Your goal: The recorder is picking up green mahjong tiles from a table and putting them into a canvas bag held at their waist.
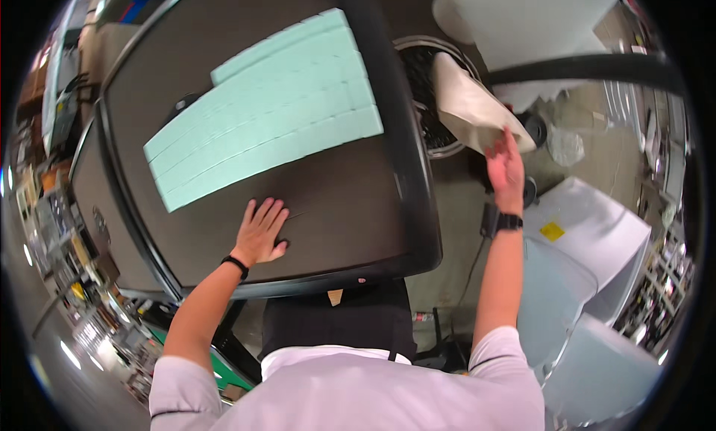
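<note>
Left hand (261,230) down flat, palm to the dark tabletop (350,215), fingers a little apart, thumb out to the side, nothing in its hold! Over to the right hand (506,166), stretched out past the table's right edge, fingers mostly straight and up against the lower end of a bent cream sheet (470,99). Is it a proper pinch or only a touch? From this angle I cannot tell. That cream sheet stands out beside the table, tilted, partly overlapping a round black bin (429,77) with a pale rim.

Up the arms now: a slim black wristband (235,267) on the left, a chunky black wrist device (501,221) on the right. Just beyond the left fingertips lies the big mint-green sheet (268,118), slanting across the tabletop, crossed by long broken lines, with a stepped upper edge.

Wider still! Right of the table, a clear plastic bag (565,146) sits on the floor, and nearer the person there's a white box (585,226) wearing a yellow sticker (552,231). Far left, crowded shelving (67,244), too blurred to sort out. And at the bottom, the person's pale shirt (388,394) fills the foreground.
</note>
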Tool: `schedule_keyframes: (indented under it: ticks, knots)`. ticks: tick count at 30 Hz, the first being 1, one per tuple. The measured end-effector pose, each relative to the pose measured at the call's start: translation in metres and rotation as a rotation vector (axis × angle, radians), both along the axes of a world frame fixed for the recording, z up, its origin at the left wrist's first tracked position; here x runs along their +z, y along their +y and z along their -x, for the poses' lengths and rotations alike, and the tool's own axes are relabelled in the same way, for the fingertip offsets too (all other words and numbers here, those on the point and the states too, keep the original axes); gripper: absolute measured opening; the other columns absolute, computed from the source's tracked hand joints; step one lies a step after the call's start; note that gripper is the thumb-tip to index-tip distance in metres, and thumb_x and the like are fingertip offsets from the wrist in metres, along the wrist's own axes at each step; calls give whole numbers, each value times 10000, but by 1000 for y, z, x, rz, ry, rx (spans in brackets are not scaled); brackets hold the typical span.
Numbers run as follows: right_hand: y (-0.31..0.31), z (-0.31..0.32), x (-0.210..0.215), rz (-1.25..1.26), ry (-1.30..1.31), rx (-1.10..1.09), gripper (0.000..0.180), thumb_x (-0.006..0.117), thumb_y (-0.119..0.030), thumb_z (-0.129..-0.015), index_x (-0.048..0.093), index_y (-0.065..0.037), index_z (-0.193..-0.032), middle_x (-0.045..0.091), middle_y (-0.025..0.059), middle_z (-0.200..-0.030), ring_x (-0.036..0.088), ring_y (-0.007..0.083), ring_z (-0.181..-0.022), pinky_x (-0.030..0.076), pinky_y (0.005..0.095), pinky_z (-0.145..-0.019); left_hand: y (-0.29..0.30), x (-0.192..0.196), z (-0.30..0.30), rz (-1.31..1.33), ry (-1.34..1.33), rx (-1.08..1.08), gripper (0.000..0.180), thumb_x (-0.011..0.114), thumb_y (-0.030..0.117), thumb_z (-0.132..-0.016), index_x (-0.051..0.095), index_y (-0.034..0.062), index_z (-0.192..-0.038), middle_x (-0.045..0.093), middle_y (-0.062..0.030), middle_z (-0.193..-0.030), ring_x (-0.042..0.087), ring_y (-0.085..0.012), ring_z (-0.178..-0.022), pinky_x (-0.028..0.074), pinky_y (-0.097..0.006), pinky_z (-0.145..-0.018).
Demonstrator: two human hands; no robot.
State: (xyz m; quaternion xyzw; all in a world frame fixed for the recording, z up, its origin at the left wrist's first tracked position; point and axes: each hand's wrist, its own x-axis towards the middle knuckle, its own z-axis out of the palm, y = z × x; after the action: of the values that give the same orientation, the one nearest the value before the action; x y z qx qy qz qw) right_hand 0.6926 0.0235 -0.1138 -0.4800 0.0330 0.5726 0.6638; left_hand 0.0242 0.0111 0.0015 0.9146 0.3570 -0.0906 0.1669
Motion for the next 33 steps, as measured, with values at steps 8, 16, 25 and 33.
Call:
schedule_keyframes:
  ticks: [8,16,25,33]
  knots:
    - [-9,72,270,-336,-283,243,591,531,-320,-1157,442,-76,-1688,535,-18,-1604,535,160,-1325,365,431,-1232,-1,24,-7,-3,-35,7,848,668,483,-936,470,74,-1652,391,-134,-1760,295,-307,-1657,148,-589,-1373]
    - [-59,169,398,-481,-337,318,630,636,-465,-1106,601,-18,-1548,637,58,-1531,570,238,-1353,401,468,-1224,-2,94,-9,222,-286,260,435,665,293,-1042,701,25,-1382,620,-136,-1569,561,-313,-1479,442,-496,-1230]
    - [-82,316,390,-423,-514,661,239,597,-211,-1132,701,2,-1159,720,65,-1135,674,164,-1062,552,344,-967,-8,262,131,1337,-1627,953,853,390,720,-1117,467,56,-1647,653,-148,-1535,645,-284,-1403,513,-502,-1189]
    - [-80,450,358,28,-775,1106,423,659,-331,-1118,738,-14,-1385,774,69,-1238,701,171,-1156,551,320,-973,-46,270,222,760,-1330,957,332,629,205,-1109,705,1,-1360,776,-80,-1214,743,-142,-1069,621,-339,-863]
